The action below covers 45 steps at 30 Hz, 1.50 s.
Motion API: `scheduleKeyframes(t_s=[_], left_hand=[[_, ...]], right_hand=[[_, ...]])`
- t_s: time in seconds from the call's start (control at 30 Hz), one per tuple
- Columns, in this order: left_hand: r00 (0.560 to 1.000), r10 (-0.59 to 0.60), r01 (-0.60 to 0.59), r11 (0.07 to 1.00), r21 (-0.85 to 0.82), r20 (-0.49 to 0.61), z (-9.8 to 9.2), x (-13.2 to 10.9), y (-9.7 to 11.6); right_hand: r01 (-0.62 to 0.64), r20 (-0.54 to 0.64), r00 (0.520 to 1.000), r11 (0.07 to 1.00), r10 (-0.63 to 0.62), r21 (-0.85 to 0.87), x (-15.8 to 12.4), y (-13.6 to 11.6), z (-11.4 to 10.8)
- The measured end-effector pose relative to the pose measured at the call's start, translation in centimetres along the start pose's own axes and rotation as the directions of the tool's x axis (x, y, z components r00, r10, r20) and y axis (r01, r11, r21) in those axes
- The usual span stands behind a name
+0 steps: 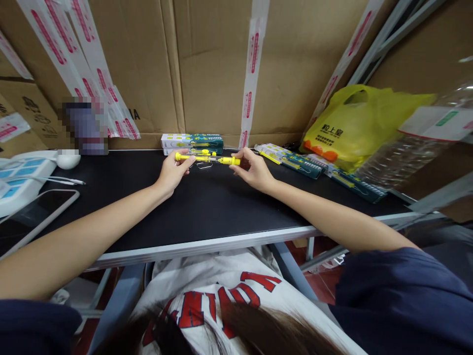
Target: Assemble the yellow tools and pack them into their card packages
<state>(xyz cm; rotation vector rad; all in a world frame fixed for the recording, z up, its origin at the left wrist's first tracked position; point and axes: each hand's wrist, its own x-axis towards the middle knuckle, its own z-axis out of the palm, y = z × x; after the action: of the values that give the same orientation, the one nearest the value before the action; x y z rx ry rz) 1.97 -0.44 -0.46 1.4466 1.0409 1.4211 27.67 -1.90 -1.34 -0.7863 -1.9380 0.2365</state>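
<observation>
My left hand [170, 173] is closed around the left end of a slim yellow syringe-like tool [213, 159], its thumb lying along the tool. My right hand [256, 170] pinches the yellow right end between thumb and fingers. Between the hands the tool lies level, just above the black tabletop [207, 207], and its middle part looks clear or metallic. A thin bent wire piece [204, 166] shows beneath it; whether it is joined to the tool, I cannot tell. Behind the tool sits a white and green box [192, 142] with a yellow tool printed on it.
More printed boxes [301, 165] lie at the right, beside a yellow plastic bag [343, 123] and a large clear bottle [417, 138]. On the left are a phone [37, 217], a white power strip [25, 177] with cables, and a white round object [68, 159]. Cardboard [214, 74] walls the back.
</observation>
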Motion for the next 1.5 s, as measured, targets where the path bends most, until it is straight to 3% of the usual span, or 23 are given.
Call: scheduleKeyframes(t_s=[0.17, 0.37, 0.63, 1.13, 1.5], left_hand=[[0.999, -0.032, 0.032, 0.999, -0.027, 0.006, 0.2, -0.3, 0.4], [0.999, -0.039, 0.039, 0.998, -0.039, -0.005, 0.2, -0.1, 0.5], [1.0, 0.013, -0.013, 1.0, -0.015, -0.004, 0.0, 0.2, 0.1], [0.999, -0.03, 0.029, 0.999, -0.03, -0.018, 0.2, -0.1, 0.5], [0.995, 0.095, -0.098, 0.987, 0.124, 0.025, -0.5, 1.0, 0.4]], right_hand=[[-0.086, 0.061, 0.995, 0.993, 0.081, 0.086, -0.2, -0.5, 0.0], [-0.091, 0.091, 0.992, 0.995, 0.086, 0.045, -0.3, -0.8, -0.3], [0.094, -0.062, 0.993, 0.991, -0.101, -0.097, 0.4, -0.5, -0.6], [-0.055, 0.149, 0.987, 0.998, 0.053, 0.008, -0.6, -0.5, -0.2], [0.071, -0.001, 0.997, 0.977, -0.073, -0.202, 0.2, -0.4, -1.0]])
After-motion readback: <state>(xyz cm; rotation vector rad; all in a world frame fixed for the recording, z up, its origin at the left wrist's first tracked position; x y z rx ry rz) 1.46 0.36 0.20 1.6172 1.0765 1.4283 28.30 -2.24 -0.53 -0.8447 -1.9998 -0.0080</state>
